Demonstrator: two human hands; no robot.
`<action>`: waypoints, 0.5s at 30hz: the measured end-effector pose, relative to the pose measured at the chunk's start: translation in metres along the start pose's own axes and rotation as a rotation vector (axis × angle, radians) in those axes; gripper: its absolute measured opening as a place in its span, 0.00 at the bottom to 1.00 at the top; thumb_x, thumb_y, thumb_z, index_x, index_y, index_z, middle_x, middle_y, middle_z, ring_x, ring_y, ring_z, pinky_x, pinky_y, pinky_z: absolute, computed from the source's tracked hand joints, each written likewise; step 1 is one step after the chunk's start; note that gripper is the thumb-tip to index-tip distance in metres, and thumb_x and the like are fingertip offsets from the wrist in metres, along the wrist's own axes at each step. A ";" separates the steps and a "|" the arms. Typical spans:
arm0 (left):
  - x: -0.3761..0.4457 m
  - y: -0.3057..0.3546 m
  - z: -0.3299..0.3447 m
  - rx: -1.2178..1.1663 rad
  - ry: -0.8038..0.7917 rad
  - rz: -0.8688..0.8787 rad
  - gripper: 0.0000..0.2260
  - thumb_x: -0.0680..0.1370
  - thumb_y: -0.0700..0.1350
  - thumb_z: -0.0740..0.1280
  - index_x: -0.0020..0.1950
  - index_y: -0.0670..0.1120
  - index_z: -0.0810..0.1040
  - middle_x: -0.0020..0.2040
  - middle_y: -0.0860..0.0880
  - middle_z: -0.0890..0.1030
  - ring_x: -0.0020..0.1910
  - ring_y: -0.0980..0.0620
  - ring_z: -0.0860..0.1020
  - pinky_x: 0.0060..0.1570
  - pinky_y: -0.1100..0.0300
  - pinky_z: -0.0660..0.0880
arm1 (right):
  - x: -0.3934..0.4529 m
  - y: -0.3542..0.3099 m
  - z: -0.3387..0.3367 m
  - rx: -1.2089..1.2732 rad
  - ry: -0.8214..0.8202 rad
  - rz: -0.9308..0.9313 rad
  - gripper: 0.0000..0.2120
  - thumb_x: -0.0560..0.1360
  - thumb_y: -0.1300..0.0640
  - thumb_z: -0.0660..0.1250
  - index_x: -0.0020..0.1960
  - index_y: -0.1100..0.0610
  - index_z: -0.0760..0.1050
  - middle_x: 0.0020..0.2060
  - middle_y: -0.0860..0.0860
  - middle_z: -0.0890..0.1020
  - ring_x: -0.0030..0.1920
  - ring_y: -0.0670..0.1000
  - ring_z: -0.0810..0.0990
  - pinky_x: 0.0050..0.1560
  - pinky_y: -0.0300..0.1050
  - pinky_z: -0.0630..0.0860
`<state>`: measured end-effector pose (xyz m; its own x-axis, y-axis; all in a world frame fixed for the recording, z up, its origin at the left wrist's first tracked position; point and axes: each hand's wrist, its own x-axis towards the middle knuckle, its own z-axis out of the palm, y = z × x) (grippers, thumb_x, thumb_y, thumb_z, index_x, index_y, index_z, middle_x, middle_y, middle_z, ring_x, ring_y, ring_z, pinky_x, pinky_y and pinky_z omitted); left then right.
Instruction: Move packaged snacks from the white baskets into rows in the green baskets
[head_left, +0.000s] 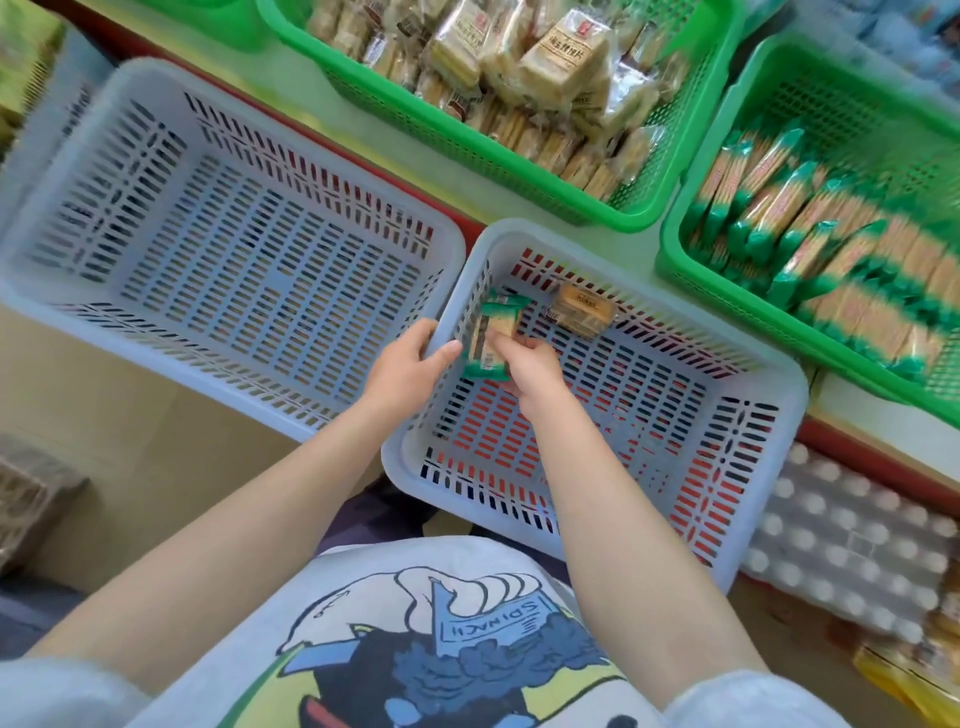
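Nearly done, by the look of it: seen from the head camera, the larger white basket (228, 228) on the left holds nothing, and the smaller white basket (597, 395) in front of the person holds only two packets. One is the green-edged snack packet (491, 335), pinched at its near end by the curled fingers of the right hand (530, 366) close to that basket's far-left corner; whether it is already lifted off the basket floor cannot be told. The other, a brown-wrapped packet (582, 309), lies loose on the basket floor just beside it, toward the far wall. The left hand (410, 358) grips the smaller basket's left rim, thumb hooked inside, steadying it. Beyond, two green baskets are in full view: the middle green basket (519, 150) is heaped with pale clear-wrapped biscuit packs, more piled than ranked, while the right green basket (691, 249) carries green-ended packs standing in tidy rows; both hold too many packs, too blurred, to count. A corner of a third green basket (218, 21) shows at the top edge. What seems left is these last two packets, each probably bound for the basket of its own kind.
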<state>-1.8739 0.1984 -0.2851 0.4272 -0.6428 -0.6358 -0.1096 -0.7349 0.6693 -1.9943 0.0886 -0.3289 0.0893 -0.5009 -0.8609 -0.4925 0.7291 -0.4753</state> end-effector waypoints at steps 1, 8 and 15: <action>0.001 0.006 0.000 0.018 0.005 -0.009 0.11 0.83 0.56 0.63 0.60 0.52 0.71 0.47 0.51 0.77 0.46 0.45 0.80 0.46 0.44 0.78 | -0.004 -0.001 -0.008 0.029 -0.022 0.013 0.24 0.74 0.47 0.75 0.64 0.57 0.73 0.54 0.53 0.83 0.52 0.53 0.82 0.59 0.53 0.79; 0.007 0.089 0.034 0.237 0.277 0.334 0.17 0.83 0.51 0.62 0.68 0.43 0.73 0.67 0.44 0.72 0.69 0.45 0.67 0.67 0.49 0.64 | -0.055 -0.021 -0.111 0.131 -0.101 -0.074 0.13 0.79 0.45 0.68 0.56 0.53 0.82 0.46 0.50 0.87 0.46 0.50 0.84 0.48 0.46 0.76; 0.022 0.194 0.124 0.383 0.098 0.706 0.20 0.82 0.48 0.63 0.73 0.44 0.71 0.80 0.42 0.60 0.79 0.42 0.55 0.76 0.47 0.53 | -0.093 -0.071 -0.243 0.260 0.214 -0.312 0.17 0.78 0.41 0.68 0.59 0.53 0.79 0.57 0.54 0.84 0.56 0.56 0.83 0.58 0.56 0.77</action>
<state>-1.9974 0.0147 -0.2165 0.2174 -0.9740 -0.0644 -0.6753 -0.1977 0.7106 -2.1780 -0.0295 -0.1712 0.0044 -0.7800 -0.6258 -0.2342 0.6076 -0.7589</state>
